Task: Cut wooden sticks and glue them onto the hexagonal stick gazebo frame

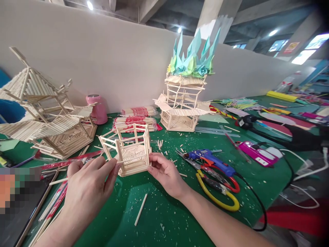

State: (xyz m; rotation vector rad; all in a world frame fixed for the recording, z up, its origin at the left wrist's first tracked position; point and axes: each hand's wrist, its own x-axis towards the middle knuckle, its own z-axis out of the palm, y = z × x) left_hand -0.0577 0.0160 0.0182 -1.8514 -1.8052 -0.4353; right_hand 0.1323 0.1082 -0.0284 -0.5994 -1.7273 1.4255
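Between my hands, a small open frame of wooden sticks [135, 164] is held above the green table, with posts, top rails and a stick-laid floor. My left hand [92, 180] pinches its lower left corner between thumb and fingers. At the lower right corner, my right hand [166, 173] grips it with fingertips and thumb. A single loose stick [141, 209] lies on the table below the frame. Short cut stick pieces [159, 144] are scattered behind it.
A stick pavilion [59, 137] stands at left, another with paper leaves [182, 111] at the back. Bundled sticks [136, 123] lie before the wall. To the right are a blue glue gun [210, 159], yellow-handled pliers [218, 199], a pink power strip [257, 154] and trailing cables.
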